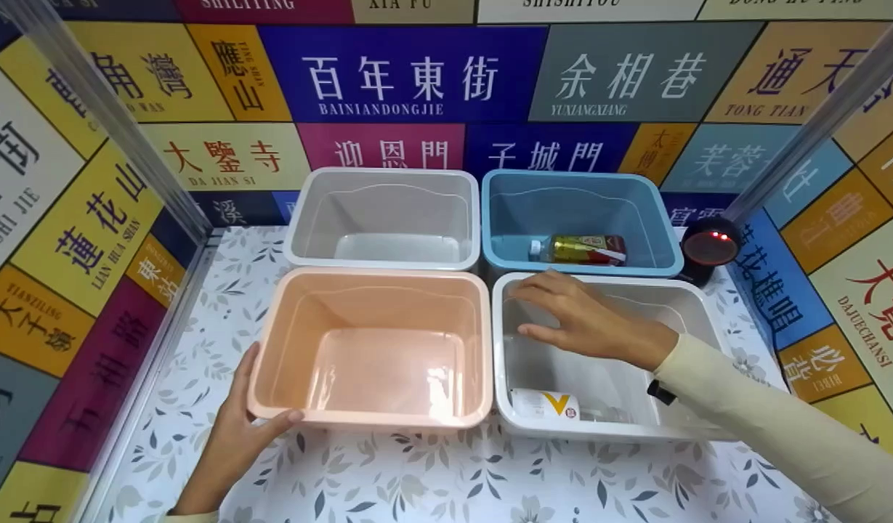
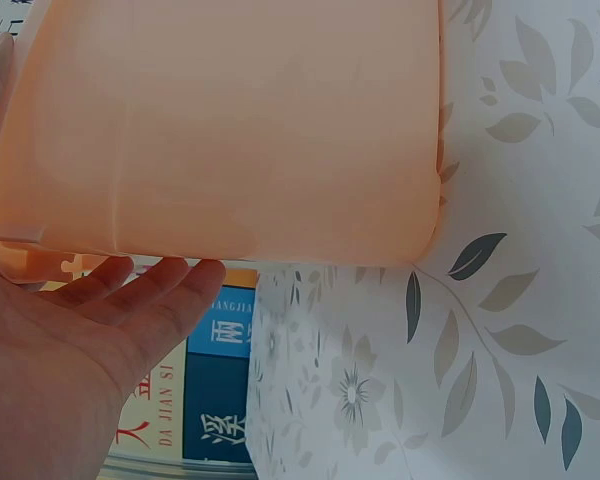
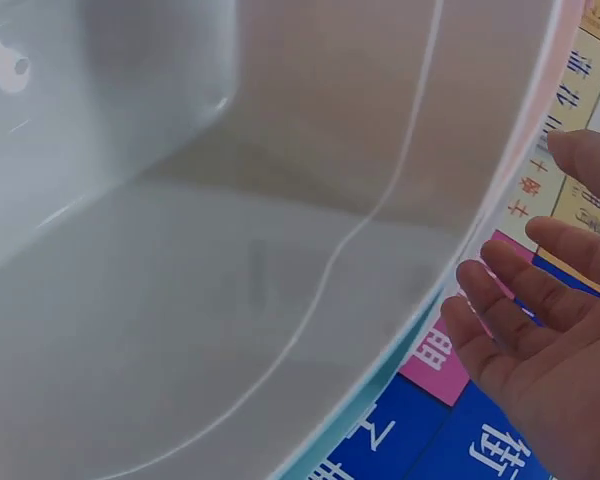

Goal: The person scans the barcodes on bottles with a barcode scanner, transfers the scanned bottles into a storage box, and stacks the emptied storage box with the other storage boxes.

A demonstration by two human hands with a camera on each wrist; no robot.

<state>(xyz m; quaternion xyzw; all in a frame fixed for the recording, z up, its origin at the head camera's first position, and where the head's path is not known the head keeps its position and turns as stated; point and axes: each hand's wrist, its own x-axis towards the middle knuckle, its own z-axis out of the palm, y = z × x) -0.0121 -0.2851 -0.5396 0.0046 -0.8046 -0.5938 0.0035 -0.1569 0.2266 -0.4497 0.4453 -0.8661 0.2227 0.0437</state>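
Observation:
My left hand (image 1: 235, 418) is at the front left corner of a peach plastic bin (image 1: 381, 420). Its thumb lies on the front rim, while the fingers run along the outer left wall under the rim, as the left wrist view also shows. My right hand (image 1: 588, 319) hovers over the back left part of a pale grey bin (image 1: 606, 432), fingers spread and slightly bent, palm bare in the right wrist view. A clear bottle (image 1: 555, 404) with a white label and a yellow V lies along that bin's front wall.
Behind stand another light grey bin (image 1: 384, 174) and a blue bin (image 1: 584, 178). Inside the blue one lies a drink bottle (image 1: 580, 249) with a white cap. A dark round device (image 1: 710, 247) with red lights stands at the right. Sign-covered walls enclose the patterned tabletop (image 1: 417, 479).

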